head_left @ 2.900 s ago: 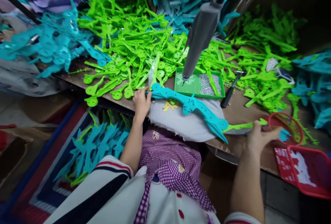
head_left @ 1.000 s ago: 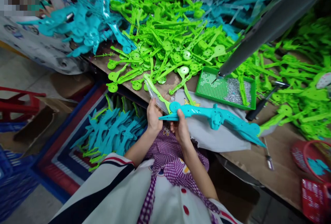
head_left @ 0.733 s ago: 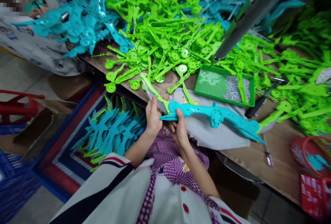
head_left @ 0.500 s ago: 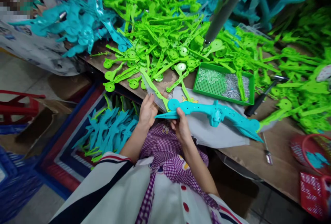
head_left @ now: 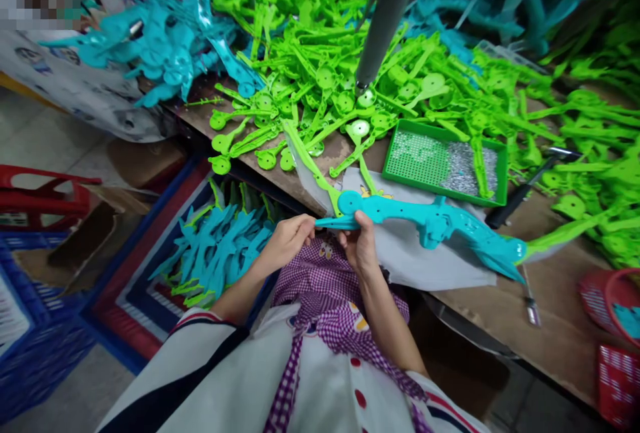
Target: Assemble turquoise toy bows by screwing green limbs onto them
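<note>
A bow-shaped plastic toy (head_left: 400, 208), blue in the body with a green arm at each end, lies across the table's near edge. My right hand (head_left: 361, 241) grips its blue body near the left end, thumb on top and fingers underneath. At the pointed blue tip on that end, my left hand (head_left: 290, 241) is closed, thumb and fingers pinched together. Whether a small part sits in that pinch is hidden. A grey cloth (head_left: 425, 263) lies beneath the toy.
Green plastic arms (head_left: 325, 76) are heaped over the table, with blue bodies (head_left: 165, 40) at the back left. A green tray (head_left: 445, 191) holds small metal pieces. Near it are a hammer (head_left: 525, 186) and a screwdriver (head_left: 533, 310). A dark tool (head_left: 377, 33) hangs above. Assembled toys (head_left: 215, 246) fill a crate.
My left hand has gone from loosely open beside the green arm to pinched at the blue tip. My right hand keeps its hold. The whole view has shifted slightly.
</note>
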A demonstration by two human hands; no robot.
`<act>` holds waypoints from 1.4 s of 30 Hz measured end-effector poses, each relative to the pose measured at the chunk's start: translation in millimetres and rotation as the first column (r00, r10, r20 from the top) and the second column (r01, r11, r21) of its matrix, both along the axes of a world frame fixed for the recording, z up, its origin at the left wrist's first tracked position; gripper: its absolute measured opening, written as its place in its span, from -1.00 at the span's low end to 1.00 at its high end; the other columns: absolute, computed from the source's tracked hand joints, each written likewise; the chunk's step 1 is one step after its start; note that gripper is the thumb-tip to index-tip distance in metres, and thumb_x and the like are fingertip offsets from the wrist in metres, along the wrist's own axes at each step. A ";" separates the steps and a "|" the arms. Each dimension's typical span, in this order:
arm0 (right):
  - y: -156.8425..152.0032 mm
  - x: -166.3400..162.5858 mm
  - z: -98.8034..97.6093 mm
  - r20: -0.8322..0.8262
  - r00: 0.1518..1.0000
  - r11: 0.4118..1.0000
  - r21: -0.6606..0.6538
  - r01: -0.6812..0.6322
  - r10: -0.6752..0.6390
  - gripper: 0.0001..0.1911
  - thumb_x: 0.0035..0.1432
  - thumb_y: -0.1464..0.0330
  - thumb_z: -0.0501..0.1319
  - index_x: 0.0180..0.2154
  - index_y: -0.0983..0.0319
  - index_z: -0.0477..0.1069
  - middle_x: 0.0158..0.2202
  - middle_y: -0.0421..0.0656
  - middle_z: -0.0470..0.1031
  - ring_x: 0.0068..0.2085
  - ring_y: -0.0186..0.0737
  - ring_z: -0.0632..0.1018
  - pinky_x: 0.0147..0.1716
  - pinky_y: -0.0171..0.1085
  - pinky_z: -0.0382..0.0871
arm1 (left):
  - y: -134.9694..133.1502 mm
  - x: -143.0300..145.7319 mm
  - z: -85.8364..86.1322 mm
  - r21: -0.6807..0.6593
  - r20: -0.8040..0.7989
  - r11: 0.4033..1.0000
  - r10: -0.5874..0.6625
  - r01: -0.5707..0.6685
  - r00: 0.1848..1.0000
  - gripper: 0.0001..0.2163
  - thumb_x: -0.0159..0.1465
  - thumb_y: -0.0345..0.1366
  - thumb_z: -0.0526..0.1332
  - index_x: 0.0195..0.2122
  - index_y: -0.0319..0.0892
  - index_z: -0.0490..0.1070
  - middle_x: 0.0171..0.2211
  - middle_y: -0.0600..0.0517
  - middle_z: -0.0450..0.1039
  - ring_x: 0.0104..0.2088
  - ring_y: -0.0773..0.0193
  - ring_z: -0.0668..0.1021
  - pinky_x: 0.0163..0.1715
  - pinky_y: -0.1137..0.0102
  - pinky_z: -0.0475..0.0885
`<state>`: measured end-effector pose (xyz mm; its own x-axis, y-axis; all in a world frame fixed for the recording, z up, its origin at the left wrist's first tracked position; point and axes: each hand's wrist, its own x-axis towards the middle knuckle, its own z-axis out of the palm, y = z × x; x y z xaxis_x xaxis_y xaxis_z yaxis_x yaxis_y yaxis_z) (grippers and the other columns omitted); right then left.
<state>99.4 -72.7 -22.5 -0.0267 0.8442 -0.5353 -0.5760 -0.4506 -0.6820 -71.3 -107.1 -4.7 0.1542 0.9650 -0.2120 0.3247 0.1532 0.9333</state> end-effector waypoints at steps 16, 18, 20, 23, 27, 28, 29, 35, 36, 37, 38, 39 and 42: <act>-25.9 48.3 3.8 0.276 0.910 0.939 0.058 -0.338 0.310 -0.48 0.08 -0.14 0.23 -0.22 0.17 0.50 -0.48 -0.23 0.53 -0.58 -0.30 0.48 -0.59 -0.28 0.42 | 17.1 5.1 -22.1 0.004 -0.208 0.997 0.071 -0.071 0.976 -0.58 0.40 0.06 -0.09 -0.40 -0.12 0.30 -0.47 0.07 0.32 -0.39 0.27 0.40 -0.37 0.40 0.28; -51.5 98.5 7.2 0.454 0.877 0.976 0.063 -0.211 0.160 -0.55 0.05 -0.03 0.34 -0.15 0.14 0.53 -0.39 -0.21 0.58 -0.43 -0.26 0.56 -0.41 -0.26 0.48 | 19.7 1.8 -24.7 0.021 -0.261 0.997 0.077 -0.074 0.962 -0.58 0.39 0.06 -0.08 -0.39 -0.13 0.35 -0.45 0.06 0.38 -0.39 0.27 0.43 -0.38 0.40 0.30; -76.4 156.4 5.5 0.857 0.479 0.979 0.204 0.021 -0.188 -0.60 0.16 0.00 0.26 -0.17 0.16 0.56 -0.25 -0.11 0.63 -0.22 -0.15 0.60 -0.13 -0.14 0.50 | 21.6 -0.2 -28.9 0.039 -0.307 0.996 0.084 -0.076 0.948 -0.57 0.38 0.05 -0.06 -0.38 -0.13 0.40 -0.48 0.07 0.40 -0.43 0.27 0.44 -0.40 0.40 0.31; -103.5 234.2 -8.8 0.969 -0.081 0.972 0.233 -0.031 -0.235 -0.54 0.25 0.06 0.15 -0.03 0.24 0.55 0.03 0.09 0.58 0.07 0.07 0.55 0.13 0.09 0.38 | 21.3 0.3 -36.7 0.048 -0.325 0.986 0.166 -0.159 0.931 -0.58 0.36 0.05 0.01 -0.43 -0.14 0.43 -0.57 0.09 0.39 -0.51 0.29 0.46 -0.45 0.41 0.34; -114.8 299.7 -37.5 0.930 -0.343 0.991 0.130 -0.037 -0.135 -0.51 0.29 0.13 0.09 0.07 0.27 0.50 0.17 0.17 0.47 0.15 0.15 0.49 0.13 0.16 0.37 | 17.1 4.3 -44.8 0.095 -0.214 0.924 0.383 -0.371 0.898 -0.62 0.24 0.04 0.23 -0.16 -0.18 0.56 -0.35 0.02 0.60 -0.42 0.24 0.59 -0.34 0.37 0.51; -114.0 311.3 -42.5 0.930 -0.347 0.992 0.121 -0.022 -0.121 -0.52 0.30 0.15 0.07 0.06 0.27 0.51 0.12 0.16 0.50 0.12 0.15 0.51 0.10 0.15 0.39 | 16.3 5.1 -45.7 0.123 -0.199 0.914 0.404 -0.386 0.893 -0.60 0.21 0.03 0.28 -0.10 -0.17 0.57 -0.28 -0.01 0.63 -0.38 0.22 0.62 -0.29 0.34 0.54; -112.3 321.7 -45.5 0.932 -0.344 0.993 0.118 -0.004 -0.112 -0.53 0.30 0.16 0.06 0.04 0.27 0.53 0.06 0.15 0.54 0.08 0.14 0.52 0.08 0.16 0.40 | 15.9 5.8 -46.1 0.161 -0.203 0.912 0.405 -0.377 0.892 -0.59 0.19 0.02 0.31 -0.09 -0.17 0.58 -0.24 -0.02 0.64 -0.35 0.20 0.63 -0.25 0.32 0.56; -81.9 351.3 -21.4 0.908 -0.293 0.908 0.366 0.206 -0.299 -0.55 0.23 0.11 0.14 -0.06 0.27 0.57 -0.06 0.08 0.57 0.05 0.11 0.53 0.19 0.23 0.29 | 20.3 4.5 -43.8 0.398 -0.315 0.890 0.362 -0.224 0.877 -0.72 0.21 -0.03 0.33 -0.27 -0.14 0.62 -0.29 -0.02 0.65 -0.29 0.16 0.64 -0.20 0.28 0.55; -71.1 349.7 -16.1 0.903 -0.220 0.877 0.416 0.241 -0.368 -0.54 0.22 0.09 0.16 -0.03 0.26 0.56 -0.03 0.05 0.57 0.06 0.06 0.53 0.21 0.19 0.29 | 21.6 3.2 -43.9 0.412 -0.323 0.887 0.354 -0.207 0.878 -0.72 0.21 -0.02 0.34 -0.27 -0.14 0.62 -0.30 -0.02 0.64 -0.28 0.15 0.64 -0.19 0.27 0.54; -58.1 347.4 -12.9 0.892 -0.115 0.849 0.451 0.276 -0.436 -0.53 0.22 0.07 0.19 0.00 0.24 0.54 -0.01 0.02 0.57 0.05 0.00 0.55 0.20 0.14 0.33 | 23.0 1.5 -44.4 0.419 -0.327 0.887 0.344 -0.191 0.880 -0.72 0.21 -0.02 0.34 -0.28 -0.15 0.61 -0.30 -0.02 0.64 -0.28 0.15 0.64 -0.18 0.27 0.54; -43.3 345.4 -12.3 0.869 0.009 0.828 0.468 0.310 -0.495 -0.51 0.19 0.05 0.22 0.02 0.23 0.51 0.01 0.00 0.57 0.03 -0.05 0.56 0.18 0.10 0.37 | 24.4 -0.4 -45.3 0.420 -0.324 0.889 0.334 -0.182 0.885 -0.72 0.20 -0.02 0.35 -0.28 -0.15 0.61 -0.31 -0.02 0.64 -0.27 0.15 0.64 -0.18 0.27 0.54; -27.5 344.4 -14.2 0.834 0.108 0.806 0.478 0.350 -0.541 -0.48 0.14 0.02 0.27 0.00 0.22 0.50 0.03 0.00 0.56 0.03 -0.08 0.56 0.15 0.06 0.41 | 25.8 -2.5 -46.4 0.416 -0.316 0.891 0.326 -0.179 0.891 -0.72 0.19 -0.02 0.35 -0.29 -0.15 0.60 -0.31 -0.02 0.64 -0.28 0.15 0.64 -0.18 0.27 0.54; 15.4 348.1 -29.7 0.696 0.408 0.788 0.390 0.476 -0.591 -0.47 -0.04 0.00 0.40 -0.12 0.19 0.47 -0.11 -0.08 0.58 -0.14 -0.15 0.61 -0.10 -0.06 0.56 | 29.2 -7.8 -51.1 0.395 -0.304 0.904 0.299 -0.166 0.904 -0.71 0.16 -0.02 0.37 -0.30 -0.15 0.59 -0.30 -0.03 0.63 -0.28 0.14 0.64 -0.17 0.26 0.56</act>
<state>447.5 -57.3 -52.1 0.8079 0.5892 -0.0115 0.0822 -0.1320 -0.9878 -79.1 -77.9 -55.9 -0.1042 0.9832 0.1500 0.6348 -0.0503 0.7710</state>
